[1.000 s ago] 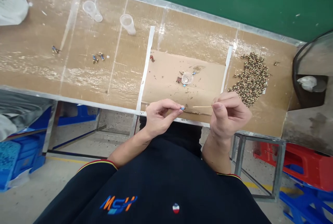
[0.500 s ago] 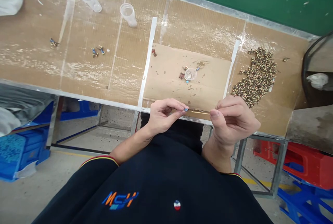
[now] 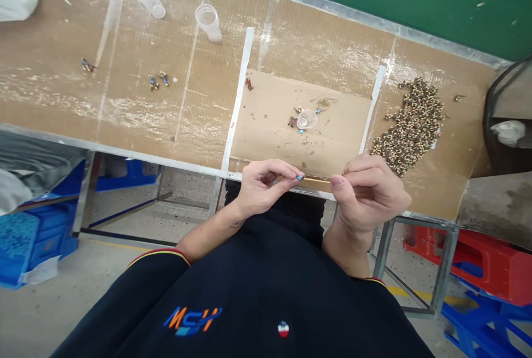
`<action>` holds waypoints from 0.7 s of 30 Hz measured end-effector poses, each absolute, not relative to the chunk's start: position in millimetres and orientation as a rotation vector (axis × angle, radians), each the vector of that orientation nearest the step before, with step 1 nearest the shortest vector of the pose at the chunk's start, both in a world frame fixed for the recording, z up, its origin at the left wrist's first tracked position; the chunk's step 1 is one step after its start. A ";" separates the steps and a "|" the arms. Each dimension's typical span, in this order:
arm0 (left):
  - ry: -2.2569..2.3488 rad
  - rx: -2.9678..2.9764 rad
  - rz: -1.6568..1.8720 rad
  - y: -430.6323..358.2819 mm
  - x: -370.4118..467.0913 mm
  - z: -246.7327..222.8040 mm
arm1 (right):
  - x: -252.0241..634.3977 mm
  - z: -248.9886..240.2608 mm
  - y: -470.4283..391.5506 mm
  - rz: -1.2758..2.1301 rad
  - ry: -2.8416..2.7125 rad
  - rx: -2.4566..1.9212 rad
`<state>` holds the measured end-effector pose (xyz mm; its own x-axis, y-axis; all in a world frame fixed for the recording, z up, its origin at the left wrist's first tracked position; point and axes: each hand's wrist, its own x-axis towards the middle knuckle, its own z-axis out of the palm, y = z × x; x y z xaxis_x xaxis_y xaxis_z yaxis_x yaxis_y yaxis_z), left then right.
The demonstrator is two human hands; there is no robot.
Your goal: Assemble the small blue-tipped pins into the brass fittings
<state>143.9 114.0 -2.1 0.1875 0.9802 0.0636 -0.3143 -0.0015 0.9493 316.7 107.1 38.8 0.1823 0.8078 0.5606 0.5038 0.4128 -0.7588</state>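
Note:
Thumb and forefinger of my left hand (image 3: 266, 185) are pinched on a small blue part (image 3: 300, 177) at the table's front edge. My right hand (image 3: 369, 189) is closed in a pinch just to the right, its fingertips pointing at the blue part. A thin pale strip (image 3: 318, 180) shows between the two hands; whether my right fingers grip it, I cannot tell. Beyond the hands, a small clear cup (image 3: 306, 119) stands on a brown cardboard sheet (image 3: 266, 142). Small reddish-brown pieces (image 3: 292, 122) and a bright blue bit (image 3: 301, 131) lie close around the cup.
A heap of small brown-and-cream parts (image 3: 411, 125) covers the table's right side. Two clear plastic cups lie at the back left, one of them here (image 3: 209, 22). Several small blue-and-brown parts (image 3: 153, 82) are scattered left. A red stool (image 3: 477, 264) is below right.
My right hand has shifted slightly left, closer to the blue part in my left fingers. My left hand has moved a little to the right. The view has shifted slightly.

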 end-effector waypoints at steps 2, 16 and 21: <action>0.836 1.081 1.211 113.9 144.3 -2.2 | 316.6 39.4 107.4 0.314 -1.484 -1.241; 0.802 0.995 1.229 115.0 143.6 -5.8 | 334.6 39.8 121.6 0.155 -1.229 -1.150; 0.744 0.865 1.253 115.3 142.7 -11.9 | 348.9 15.4 156.5 0.180 -1.360 -1.319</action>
<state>142.7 115.3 -11.9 0.1690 0.9855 -0.0114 -0.4819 0.0927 0.8713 348.9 156.5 15.4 0.3107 0.7464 0.5885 0.5678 0.3508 -0.7447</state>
